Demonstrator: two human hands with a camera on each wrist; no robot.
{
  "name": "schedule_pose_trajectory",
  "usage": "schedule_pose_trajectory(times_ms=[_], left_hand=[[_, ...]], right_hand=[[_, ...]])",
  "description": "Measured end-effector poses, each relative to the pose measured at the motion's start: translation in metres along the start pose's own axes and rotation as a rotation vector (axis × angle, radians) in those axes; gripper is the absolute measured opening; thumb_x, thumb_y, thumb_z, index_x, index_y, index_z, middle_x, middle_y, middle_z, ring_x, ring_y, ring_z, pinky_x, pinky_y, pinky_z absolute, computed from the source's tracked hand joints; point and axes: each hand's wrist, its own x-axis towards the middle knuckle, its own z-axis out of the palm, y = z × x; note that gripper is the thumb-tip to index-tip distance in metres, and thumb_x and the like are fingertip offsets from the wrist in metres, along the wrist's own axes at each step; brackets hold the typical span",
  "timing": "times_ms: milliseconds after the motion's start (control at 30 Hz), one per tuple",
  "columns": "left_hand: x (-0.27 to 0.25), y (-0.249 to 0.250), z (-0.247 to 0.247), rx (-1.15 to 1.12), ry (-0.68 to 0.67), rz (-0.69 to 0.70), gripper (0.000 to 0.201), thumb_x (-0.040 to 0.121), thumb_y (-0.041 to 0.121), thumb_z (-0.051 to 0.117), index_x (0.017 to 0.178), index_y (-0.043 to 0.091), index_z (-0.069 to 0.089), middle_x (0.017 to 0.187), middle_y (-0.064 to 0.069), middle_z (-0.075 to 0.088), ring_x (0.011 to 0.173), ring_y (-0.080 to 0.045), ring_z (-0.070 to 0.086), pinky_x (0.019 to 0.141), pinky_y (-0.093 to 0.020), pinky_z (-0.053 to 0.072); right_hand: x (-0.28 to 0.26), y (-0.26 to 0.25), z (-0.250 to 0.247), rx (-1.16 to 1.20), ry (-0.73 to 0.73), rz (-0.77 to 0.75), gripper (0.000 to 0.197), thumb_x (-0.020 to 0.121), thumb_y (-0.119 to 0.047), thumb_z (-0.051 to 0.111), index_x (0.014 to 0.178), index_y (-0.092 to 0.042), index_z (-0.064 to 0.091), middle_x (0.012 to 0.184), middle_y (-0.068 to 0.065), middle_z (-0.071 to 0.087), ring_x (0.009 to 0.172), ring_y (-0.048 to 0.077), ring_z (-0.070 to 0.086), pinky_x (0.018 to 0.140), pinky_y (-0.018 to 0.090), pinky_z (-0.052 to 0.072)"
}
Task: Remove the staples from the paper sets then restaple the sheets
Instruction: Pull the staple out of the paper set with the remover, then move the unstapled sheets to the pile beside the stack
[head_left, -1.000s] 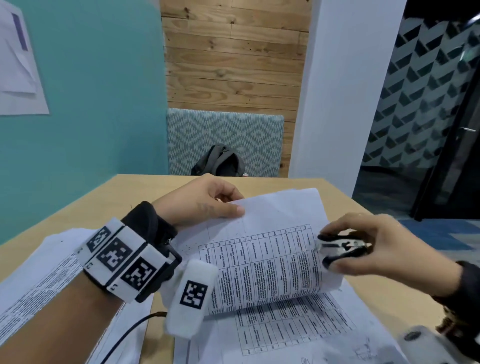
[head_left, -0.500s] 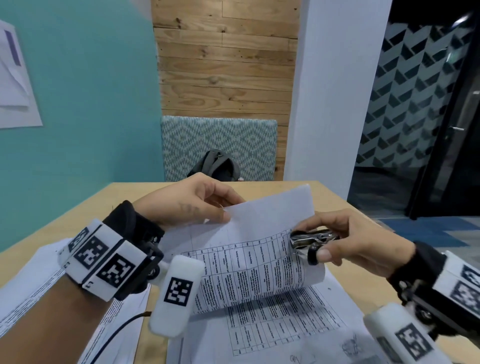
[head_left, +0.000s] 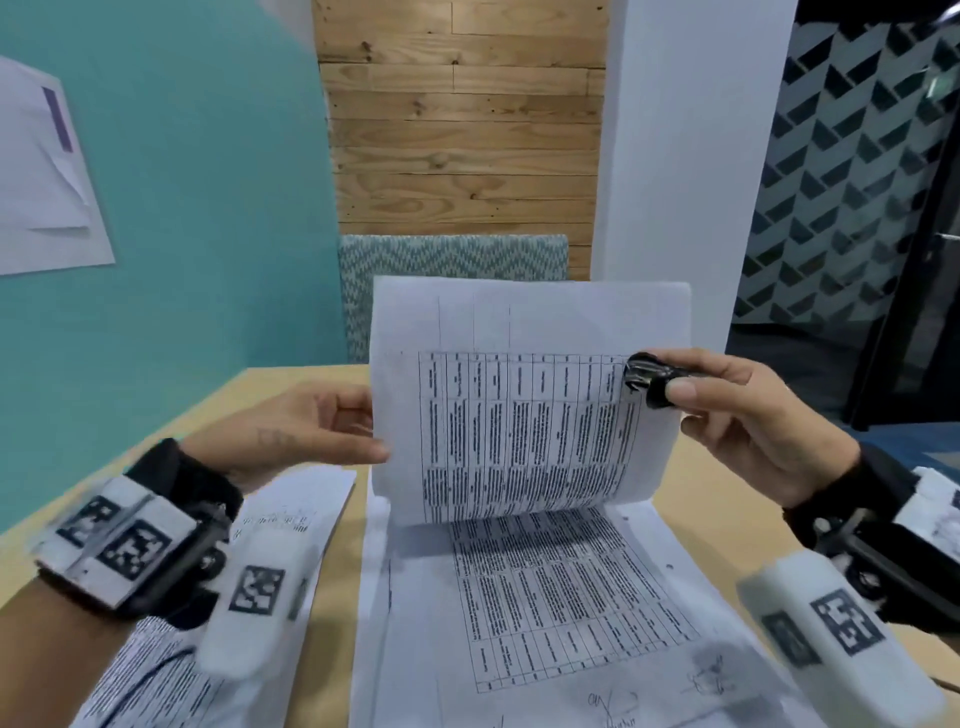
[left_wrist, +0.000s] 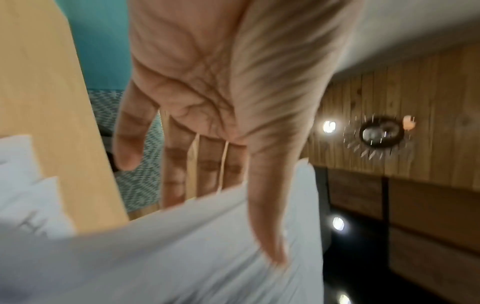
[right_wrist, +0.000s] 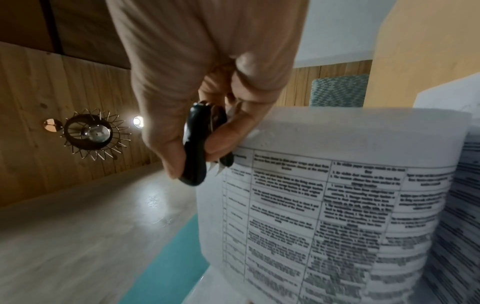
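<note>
Head view: printed white top sheet (head_left: 524, 405) now lifted upright; left hand (head_left: 291, 441) pinches its edge, right hand (head_left: 748, 415) squeezes black staple remover (head_left: 649, 376) there, so the staple seems freed.

Top sheet (head_left: 524, 400): rose from a low curl over the paper set (head_left: 545, 613) to stand nearly upright.
Left hand (head_left: 291, 436): slid from the sheet's far corner to its left edge, thumb in front.
Right hand (head_left: 748, 415): lifted higher with the staple remover (head_left: 649, 376), keeping it at the sheet's right edge.
</note>
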Motion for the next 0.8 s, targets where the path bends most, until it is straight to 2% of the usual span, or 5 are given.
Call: schedule_pose_trajectory(times_ms=[400, 500, 567, 700, 800], left_hand=[[0.01, 0.047, -0.004, -0.062, 0.614, 0.372, 0.048, 0.037, 0.055, 0.084, 0.074, 0.025, 0.076, 0.073, 0.012, 0.073, 0.064, -0.001, 0.067, 0.059, -0.018, 0.055], [-0.009, 0.087, -0.033, -0.02, 0.714, 0.375, 0.014, 0.063, 0.034, 0.077, 0.071, 0.022, 0.074, 0.069, 0.015, 0.072, 0.061, 0.003, 0.066, 0.057, -0.016, 0.054], [-0.022, 0.107, -0.057, 0.049, 0.774, 0.319, 0.021, 0.081, 0.018, 0.063, 0.065, 0.027, 0.073, 0.062, 0.018, 0.069, 0.058, 0.005, 0.065, 0.053, -0.012, 0.052], [-0.036, 0.115, -0.088, 0.217, 0.819, -0.037, 0.017, 0.078, 0.033, 0.061, 0.066, 0.02, 0.062, 0.037, 0.014, 0.057, 0.031, 0.004, 0.052, 0.033, -0.01, 0.04], [-0.053, 0.083, -0.107, 0.169, 0.79, -0.319, 0.008, 0.084, 0.009, 0.054, 0.078, 0.013, 0.053, 0.041, 0.001, 0.062, 0.033, -0.007, 0.057, 0.032, -0.021, 0.047]], right_hand=[[-0.011, 0.006, -0.018, -0.122, -0.007, -0.009, 0.069, 0.019, -0.053, 0.089, 0.08, -0.024, 0.075, 0.075, -0.006, 0.071, 0.062, 0.0, 0.061, 0.046, 0.01, 0.042], [-0.013, 0.017, -0.022, -0.288, -0.144, 0.166, 0.074, 0.023, -0.058, 0.088, 0.084, -0.018, 0.074, 0.082, 0.0, 0.072, 0.07, 0.005, 0.065, 0.051, 0.013, 0.046], [-0.012, 0.025, -0.021, -0.407, -0.227, 0.305, 0.083, 0.027, -0.06, 0.087, 0.092, -0.011, 0.071, 0.085, 0.003, 0.072, 0.076, 0.008, 0.067, 0.054, 0.015, 0.049], [-0.008, 0.039, -0.011, -0.645, -0.402, 0.55, 0.088, 0.039, -0.061, 0.084, 0.107, -0.008, 0.065, 0.088, 0.005, 0.071, 0.076, 0.011, 0.065, 0.058, 0.02, 0.05], [-0.007, 0.047, 0.004, -0.758, -0.487, 0.702, 0.045, 0.085, -0.033, 0.066, 0.124, -0.019, 0.05, 0.1, -0.009, 0.06, 0.082, 0.004, 0.06, 0.068, 0.024, 0.053]])
